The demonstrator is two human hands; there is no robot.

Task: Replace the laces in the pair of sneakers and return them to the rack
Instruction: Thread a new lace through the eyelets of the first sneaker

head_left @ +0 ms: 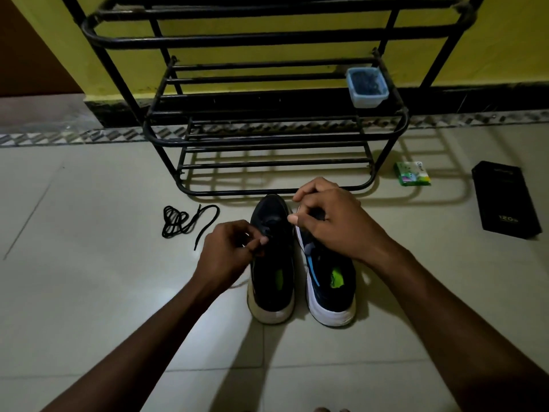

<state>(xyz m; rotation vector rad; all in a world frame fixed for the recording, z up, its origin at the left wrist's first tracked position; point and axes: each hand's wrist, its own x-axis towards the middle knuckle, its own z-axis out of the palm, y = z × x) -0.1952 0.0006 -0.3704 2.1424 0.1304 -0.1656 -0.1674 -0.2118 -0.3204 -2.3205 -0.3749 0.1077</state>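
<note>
Forearms reach down from both sides. The left hand point(230, 248) pinches a thin pale lace point(239, 284) at the left sneaker's point(271, 281) eyelets. The right hand point(326, 221) curls thumb to forefinger over the right sneaker's point(329, 292) toe; what it pinches I cannot tell. Both dark, white-soled sneakers stand on glossy floor tiles point(89, 278) before a black tubular rack point(267, 138). A coiled black lace point(178, 220) lies left, against a yellow wall point(505, 40).

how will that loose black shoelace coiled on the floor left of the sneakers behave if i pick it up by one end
Probably floppy: the loose black shoelace lies in slack loops, so it should uncoil and dangle. Likely very light, being a thin cord. Its overlapping loops may snag into a tangle on the way up.
</note>
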